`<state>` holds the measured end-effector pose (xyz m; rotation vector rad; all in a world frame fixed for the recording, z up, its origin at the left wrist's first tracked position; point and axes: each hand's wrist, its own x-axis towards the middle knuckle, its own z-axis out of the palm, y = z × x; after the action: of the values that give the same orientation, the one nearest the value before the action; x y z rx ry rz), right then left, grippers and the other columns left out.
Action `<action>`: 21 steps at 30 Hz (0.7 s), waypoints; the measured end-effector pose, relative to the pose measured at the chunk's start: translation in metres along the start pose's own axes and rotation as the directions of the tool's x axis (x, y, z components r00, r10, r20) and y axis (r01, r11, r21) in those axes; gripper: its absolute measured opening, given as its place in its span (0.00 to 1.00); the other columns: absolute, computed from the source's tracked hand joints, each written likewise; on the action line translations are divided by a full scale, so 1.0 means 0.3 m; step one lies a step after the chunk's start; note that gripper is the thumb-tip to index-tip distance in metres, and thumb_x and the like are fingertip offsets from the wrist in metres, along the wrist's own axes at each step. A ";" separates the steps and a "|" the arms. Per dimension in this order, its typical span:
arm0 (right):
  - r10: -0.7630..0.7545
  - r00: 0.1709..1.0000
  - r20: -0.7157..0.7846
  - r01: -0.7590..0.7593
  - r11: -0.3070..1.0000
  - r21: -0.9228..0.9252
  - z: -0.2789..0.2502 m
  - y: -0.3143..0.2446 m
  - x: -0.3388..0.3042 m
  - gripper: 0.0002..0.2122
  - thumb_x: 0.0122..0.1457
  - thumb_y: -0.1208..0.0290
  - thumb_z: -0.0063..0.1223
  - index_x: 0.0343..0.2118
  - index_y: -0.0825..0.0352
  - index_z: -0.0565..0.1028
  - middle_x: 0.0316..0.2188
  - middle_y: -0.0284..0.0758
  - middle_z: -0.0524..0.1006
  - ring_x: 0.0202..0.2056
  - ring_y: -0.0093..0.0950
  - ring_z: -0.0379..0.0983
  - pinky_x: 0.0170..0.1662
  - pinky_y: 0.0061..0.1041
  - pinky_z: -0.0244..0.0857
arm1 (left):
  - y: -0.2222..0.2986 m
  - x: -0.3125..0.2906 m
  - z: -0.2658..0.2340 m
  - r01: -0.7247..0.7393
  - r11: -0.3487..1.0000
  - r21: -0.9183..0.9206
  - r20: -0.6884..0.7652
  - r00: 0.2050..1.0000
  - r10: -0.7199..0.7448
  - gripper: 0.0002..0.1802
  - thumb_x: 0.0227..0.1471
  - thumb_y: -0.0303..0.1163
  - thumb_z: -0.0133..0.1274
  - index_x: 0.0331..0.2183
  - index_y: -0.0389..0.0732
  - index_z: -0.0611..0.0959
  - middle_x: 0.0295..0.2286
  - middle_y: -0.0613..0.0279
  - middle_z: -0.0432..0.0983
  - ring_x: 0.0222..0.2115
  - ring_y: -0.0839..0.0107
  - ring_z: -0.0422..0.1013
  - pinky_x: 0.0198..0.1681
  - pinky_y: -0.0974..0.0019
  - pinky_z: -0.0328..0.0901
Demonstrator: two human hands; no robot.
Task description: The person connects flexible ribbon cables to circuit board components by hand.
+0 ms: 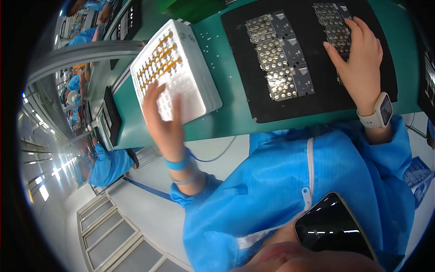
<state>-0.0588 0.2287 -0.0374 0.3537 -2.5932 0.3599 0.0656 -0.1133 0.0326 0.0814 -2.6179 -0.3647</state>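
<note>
My left hand (164, 122), slightly blurred, is over the near part of a white plastic tray (199, 77); its fingers are apart and I see nothing between them. Rows of small orange-and-metal strip parts (158, 61) fill the tray's far part, while its nearer pockets look bare. On a black mat (240, 90), my right hand (362, 68) spreads over the right-hand column of circuit boards (339, 38), thumb and fingers apart at the boards' edges. The hand hides part of that column. Three more circuit boards (274, 56) with round metal dots stand in a column on the mat's left.
The mat lies on a green bench top (226, 119). Small white bits (207, 38) are scattered between tray and mat. A green bin (190, 8) stands behind the tray. A grey metal frame (90, 54) rises at left. A blue cord (222, 156) hangs from my left wristband.
</note>
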 end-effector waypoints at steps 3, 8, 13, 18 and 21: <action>-0.068 0.997 0.028 0.065 0.995 0.080 -0.042 -0.036 0.039 0.24 0.56 0.61 0.57 0.53 0.66 0.67 0.55 0.39 0.66 0.55 0.39 0.62 0.60 0.40 0.49 | -0.200 0.036 -0.074 0.091 0.992 0.092 0.097 0.990 -0.100 0.13 0.50 0.27 0.58 0.39 0.37 0.78 0.38 0.61 0.74 0.38 0.67 0.68 0.46 0.66 0.62; -0.146 0.988 0.056 0.138 0.982 0.129 -0.027 -0.062 0.038 0.22 0.57 0.64 0.55 0.53 0.65 0.67 0.55 0.39 0.66 0.56 0.39 0.61 0.62 0.41 0.46 | -0.271 0.097 -0.079 0.063 0.998 -0.004 0.263 0.963 -0.060 0.11 0.46 0.25 0.60 0.35 0.39 0.79 0.33 0.64 0.73 0.36 0.66 0.64 0.43 0.65 0.61; -0.169 0.977 0.127 0.149 0.977 0.150 -0.015 -0.057 0.050 0.20 0.57 0.66 0.55 0.52 0.64 0.69 0.55 0.38 0.67 0.56 0.38 0.62 0.62 0.39 0.50 | -0.318 0.107 -0.078 0.128 0.982 -0.137 0.342 0.937 -0.074 0.08 0.45 0.22 0.59 0.31 0.37 0.79 0.31 0.63 0.73 0.35 0.68 0.65 0.42 0.68 0.61; -0.170 0.975 0.144 0.134 0.963 0.234 -0.020 -0.087 0.080 0.19 0.56 0.67 0.56 0.51 0.64 0.70 0.55 0.39 0.68 0.56 0.39 0.63 0.59 0.37 0.55 | -0.296 0.069 -0.071 0.153 0.987 -0.050 0.124 0.982 -0.146 0.07 0.46 0.21 0.59 0.32 0.36 0.80 0.28 0.62 0.75 0.30 0.71 0.70 0.36 0.71 0.64; -0.199 0.970 0.143 0.155 0.950 0.270 -0.028 -0.110 0.101 0.19 0.56 0.68 0.56 0.51 0.64 0.70 0.55 0.38 0.68 0.56 0.38 0.63 0.58 0.35 0.57 | -0.284 0.041 -0.072 0.255 0.966 0.035 -0.059 0.966 -0.253 0.06 0.48 0.21 0.58 0.32 0.33 0.80 0.27 0.61 0.77 0.28 0.75 0.72 0.33 0.74 0.66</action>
<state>-0.0703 0.1950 -0.0090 0.7328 -2.6536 0.6289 0.0644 -0.2021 0.0333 0.4386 -2.5656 -0.3886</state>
